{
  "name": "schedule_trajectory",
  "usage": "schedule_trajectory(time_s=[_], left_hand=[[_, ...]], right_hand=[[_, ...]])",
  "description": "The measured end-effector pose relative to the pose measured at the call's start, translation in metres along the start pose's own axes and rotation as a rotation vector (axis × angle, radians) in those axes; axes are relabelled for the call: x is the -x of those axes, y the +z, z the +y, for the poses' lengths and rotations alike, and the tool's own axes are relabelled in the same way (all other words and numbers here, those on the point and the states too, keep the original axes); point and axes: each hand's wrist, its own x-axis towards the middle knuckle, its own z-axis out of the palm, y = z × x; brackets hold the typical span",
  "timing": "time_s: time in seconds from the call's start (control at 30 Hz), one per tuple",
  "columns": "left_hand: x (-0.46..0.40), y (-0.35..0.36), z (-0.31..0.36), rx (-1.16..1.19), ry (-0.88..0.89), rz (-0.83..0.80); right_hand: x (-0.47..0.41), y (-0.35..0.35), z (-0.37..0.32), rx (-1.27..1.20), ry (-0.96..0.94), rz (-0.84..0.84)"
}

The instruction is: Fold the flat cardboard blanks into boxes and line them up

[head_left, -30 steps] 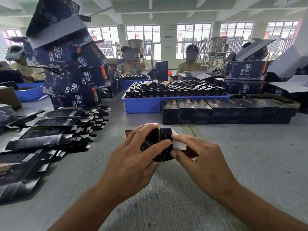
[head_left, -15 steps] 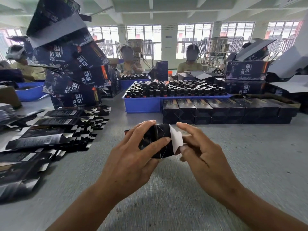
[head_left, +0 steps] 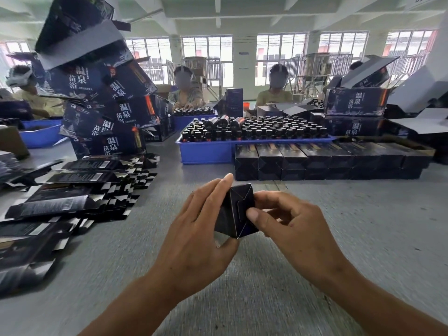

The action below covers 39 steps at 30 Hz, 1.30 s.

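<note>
A small dark box (head_left: pixel 236 210) is held above the grey table (head_left: pixel 363 226), between the 2 hands, with its end turned towards the camera so that the interlocking bottom flaps are seen already folded in. The left hand (head_left: pixel 194 229) is wrapped round the box's left side, fingers laid up along it and the thumb tucked under the lower corner; the right hand (head_left: pixel 288 223) grips the right side, with its thumb pressed on the middle of the flapped end and its fingers curled behind. The step in hand is judged to be the seating of the last flap. It is done well if the body is kept square by the left hand while pressure is applied by the right thumb at the centre seam only, so that the tabs are locked under one another rather than crushed inward. The walls should not be squeezed, since thin card is likely to be creased easily. Whether the tabs are fully caught cannot be told from this view, so the end should be checked for flatness before release. The finished box is then best placed against the row of folded boxes (head_left: pixel 327 161), which is lined up beyond the hands in front of the blue tray (head_left: pixel 206 154). Flat blanks (head_left: pixel 72 202) are spread at the left, within reach of the left hand.
</note>
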Motion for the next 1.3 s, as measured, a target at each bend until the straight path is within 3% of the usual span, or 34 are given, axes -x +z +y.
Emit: schedule_trajectory(time_s=[0.33, 0.6, 1.3], left_hand=[[0.002, 0.01, 0.005, 0.132, -0.094, 0.003], [0.003, 0.011, 0.006, 0.138, -0.095, -0.025], [0.001, 0.011, 0.013, 0.093, -0.056, -0.022]], right_hand=[[0.002, 0.001, -0.01, 0.068, -0.076, 0.043], [0.003, 0.002, -0.008, 0.062, -0.084, 0.089], [0.006, 0.006, -0.006, 0.331, -0.163, 0.192]])
